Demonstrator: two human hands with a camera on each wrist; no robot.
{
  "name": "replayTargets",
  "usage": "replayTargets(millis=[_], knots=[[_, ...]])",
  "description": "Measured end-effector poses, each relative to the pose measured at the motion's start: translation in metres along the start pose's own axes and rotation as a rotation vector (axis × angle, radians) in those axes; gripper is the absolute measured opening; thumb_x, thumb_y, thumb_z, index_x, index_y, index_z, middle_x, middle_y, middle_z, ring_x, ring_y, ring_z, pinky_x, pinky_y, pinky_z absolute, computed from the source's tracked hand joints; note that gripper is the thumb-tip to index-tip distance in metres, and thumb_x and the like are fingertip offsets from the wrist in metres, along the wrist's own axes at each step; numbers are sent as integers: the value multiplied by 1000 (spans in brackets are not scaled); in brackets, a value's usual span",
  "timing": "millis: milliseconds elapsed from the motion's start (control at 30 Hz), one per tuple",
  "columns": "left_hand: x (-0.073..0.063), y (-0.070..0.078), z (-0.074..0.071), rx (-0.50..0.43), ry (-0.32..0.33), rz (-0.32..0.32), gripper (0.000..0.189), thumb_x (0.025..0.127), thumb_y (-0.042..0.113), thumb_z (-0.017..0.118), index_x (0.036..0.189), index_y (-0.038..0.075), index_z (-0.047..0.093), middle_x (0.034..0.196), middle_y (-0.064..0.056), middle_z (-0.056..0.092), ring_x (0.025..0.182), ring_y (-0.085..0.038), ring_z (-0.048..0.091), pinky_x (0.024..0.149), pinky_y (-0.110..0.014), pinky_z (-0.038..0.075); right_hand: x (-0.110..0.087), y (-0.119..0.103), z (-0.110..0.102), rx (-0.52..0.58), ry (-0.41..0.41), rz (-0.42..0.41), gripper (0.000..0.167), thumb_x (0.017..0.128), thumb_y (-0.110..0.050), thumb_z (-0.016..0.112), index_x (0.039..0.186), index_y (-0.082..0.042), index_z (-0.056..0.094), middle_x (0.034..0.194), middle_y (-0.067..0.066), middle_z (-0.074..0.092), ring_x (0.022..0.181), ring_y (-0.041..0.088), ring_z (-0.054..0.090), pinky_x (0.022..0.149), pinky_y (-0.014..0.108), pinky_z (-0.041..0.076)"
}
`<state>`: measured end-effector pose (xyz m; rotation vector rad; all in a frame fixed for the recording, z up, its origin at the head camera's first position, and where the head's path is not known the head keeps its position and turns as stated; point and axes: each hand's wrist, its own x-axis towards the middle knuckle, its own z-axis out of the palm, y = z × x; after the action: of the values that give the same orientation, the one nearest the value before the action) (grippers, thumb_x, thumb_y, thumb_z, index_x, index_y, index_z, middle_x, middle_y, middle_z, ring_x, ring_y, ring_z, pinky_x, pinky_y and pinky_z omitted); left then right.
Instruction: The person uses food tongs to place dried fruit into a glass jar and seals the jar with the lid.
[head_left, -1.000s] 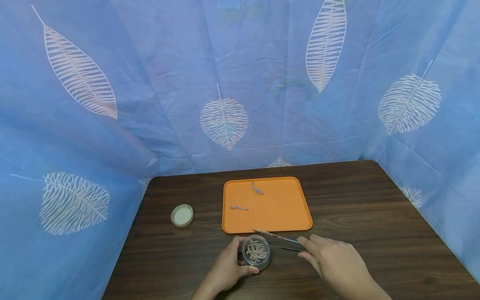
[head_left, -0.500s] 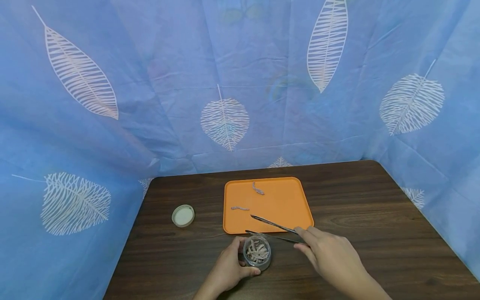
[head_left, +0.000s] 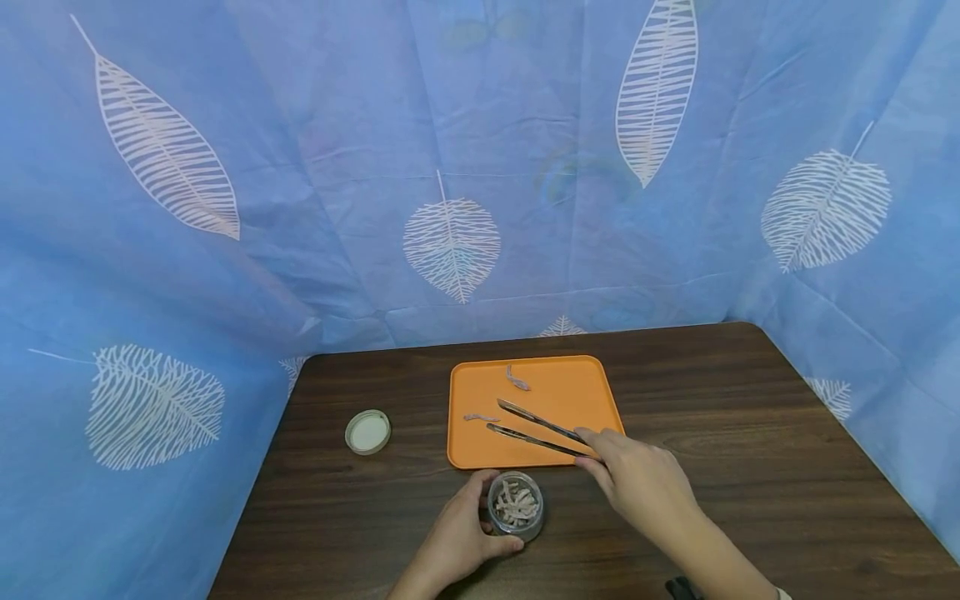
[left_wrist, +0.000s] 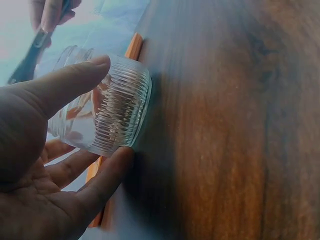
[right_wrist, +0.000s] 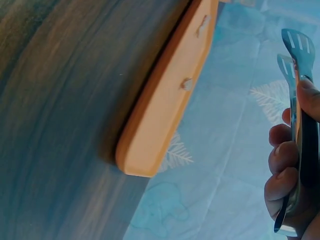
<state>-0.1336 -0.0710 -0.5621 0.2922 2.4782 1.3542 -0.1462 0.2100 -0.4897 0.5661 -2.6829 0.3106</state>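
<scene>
Pale strips point(head_left: 516, 502) lay in a clear jar point(head_left: 531, 531) and on an orange tray point(head_left: 585, 392), the left hand point(head_left: 462, 533) clasping the jar, presumably for steadiness, the right hand point(head_left: 639, 475) gripping parted tongs point(head_left: 541, 421) above the tray.

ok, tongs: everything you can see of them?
The tongs look like shiny metal: two arms ending in slotted heads. The right hand grips them. The arms are spread, nothing seen between the tips. In the head view, the tips point leftward over the orange tray, apparently not touching it.
</scene>
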Motion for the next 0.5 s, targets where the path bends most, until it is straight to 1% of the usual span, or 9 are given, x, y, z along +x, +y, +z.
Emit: replayTargets(millis=[67,233,333,367,400,467,500], knots=[[0,1,0,10,0,0,94,75,27,103,152,19,52,135,-5,67,98,-8,67,72,-23,57,2,2,5,-3,-5,0,41,93,-36,85,130,-19,79,89,-7,76,54,-4,41,47,17,28],[-1,2,0,30,2,11,94,74,29,103,153,17,53,142,-7,65,111,-15,68,73,-21,59,8,7,18,-23,-30,15,38,95,-37,83,128,-19,80,89,-6,77,54,-2,43,46,17,28],[-1,3,0,51,9,19,95,74,32,104,153,15,54,144,-7,65,116,-20,67,75,-21,59,12,8,23,-41,-40,21,37,96,-38,82,128,-20,80,87,-6,75,52,-1,39,45,17,26],[-1,4,0,65,14,22,95,74,33,104,152,14,54,144,-7,65,118,-21,67,77,-23,59,13,8,24,-47,-39,20,37,96,-38,82,128,-20,80,86,-6,74,51,-1,37,44,17,26],[-1,5,1,81,22,25,96,73,35,104,153,13,54,145,-7,65,121,-24,67,82,-27,60,15,8,26,-49,-35,20,37,96,-38,82,127,-20,80,85,-6,74,51,0,35,44,18,25],[-1,7,1,112,36,29,98,74,39,103,153,11,54,147,-8,65,127,-30,66,94,-40,61,17,7,29,-52,-35,22,36,96,-38,82,127,-20,80,84,-6,73,50,1,32,44,18,24],[-1,8,2,124,43,28,99,74,40,103,154,10,53,149,-10,64,131,-34,65,100,-47,60,19,7,31,-49,-35,22,35,96,-38,82,126,-19,80,84,-5,74,49,1,32,44,18,25]])
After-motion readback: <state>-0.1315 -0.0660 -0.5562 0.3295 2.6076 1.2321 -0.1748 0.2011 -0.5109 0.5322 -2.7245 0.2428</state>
